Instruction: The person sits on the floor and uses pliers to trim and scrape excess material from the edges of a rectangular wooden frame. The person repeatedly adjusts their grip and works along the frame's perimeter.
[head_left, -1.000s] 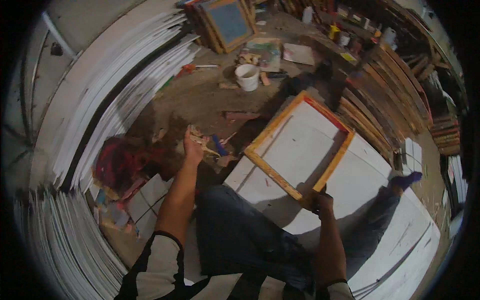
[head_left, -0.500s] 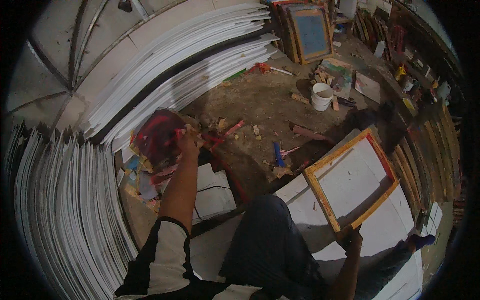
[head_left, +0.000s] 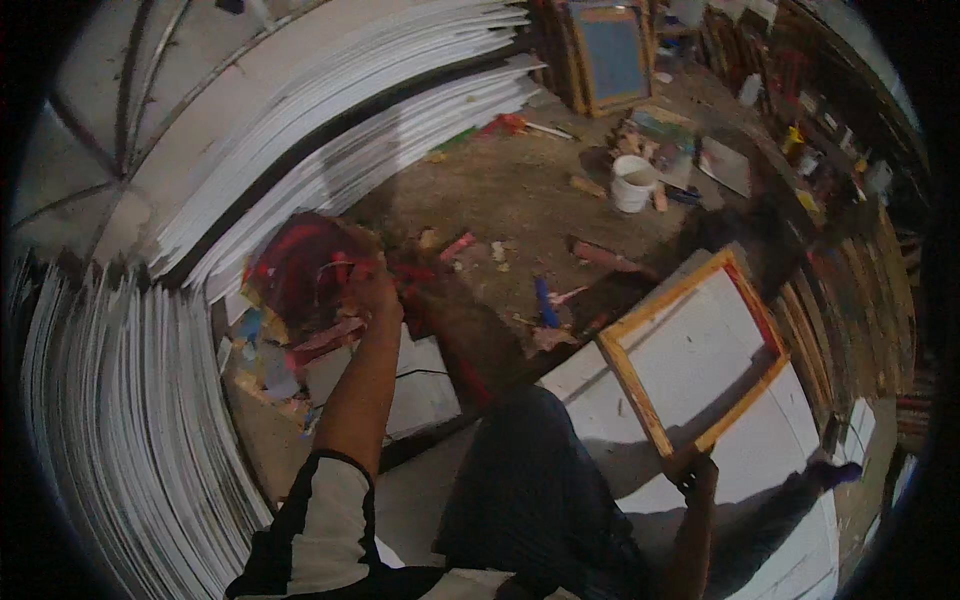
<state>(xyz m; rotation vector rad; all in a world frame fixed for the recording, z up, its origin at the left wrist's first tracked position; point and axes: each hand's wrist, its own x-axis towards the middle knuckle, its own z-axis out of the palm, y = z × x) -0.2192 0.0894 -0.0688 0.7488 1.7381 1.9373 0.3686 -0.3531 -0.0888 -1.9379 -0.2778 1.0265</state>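
My right hand [head_left: 700, 482] is closed on the lower corner of a yellow-orange wooden frame [head_left: 635, 396], which is tilted over white sheets [head_left: 800, 440]. One inner edge of the frame is stained red, and white shows through its middle. My left arm stretches forward. My left hand [head_left: 375, 295] is at the right side of a dark round container [head_left: 300, 258] smeared with red. Blur and red stains around its fingers hide whether it holds anything. Below that hand lies a pale box-like piece [head_left: 425, 385] with a dark cord across it.
Stacked white sheets [head_left: 420, 130] line the back left, and more stand upright [head_left: 130, 400] at left. A white bucket [head_left: 632, 185], scraps and a blue-handled tool [head_left: 545, 303] are on the floor. Wooden frames [head_left: 605, 60] lean at the back; others [head_left: 850, 300] stand at right.
The whole view has shifted slightly, so most things appear a little further left. My left hand stays by the red-smeared container, and my right hand keeps hold of the wooden frame.
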